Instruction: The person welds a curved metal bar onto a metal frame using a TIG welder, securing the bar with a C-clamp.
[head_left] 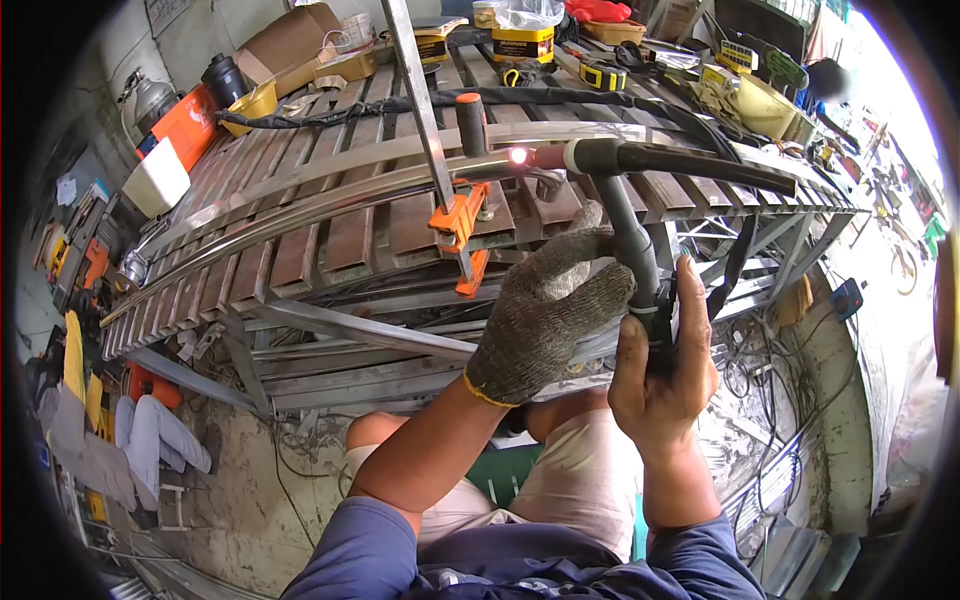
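Observation:
A TIG welding torch [632, 240] stands with its handle upright, its head above my hands and its long black back cap pointing right. Its reddish cup points left, and a bright glow shows at the tip, close to a shiny metal pipe [370, 190]. My left hand [545, 310], in a grey knitted glove, has its thumb and fingers closed against the handle from the left. Bare, my right hand [665, 370] grips the handle lower down, with thumb and fingers on either side. An orange clamp [460, 220] with a steel bar grips the bench edge near the pipe.
The pipe lies along a slatted metal bench [250, 265]. A black-headed hammer [472, 125] stands upright behind it. A black cable sleeve [400, 103] crosses the bench. Tubs, a tape measure [603, 76] and a cardboard box [290, 45] sit at the back. Cables [770, 400] lie on the floor.

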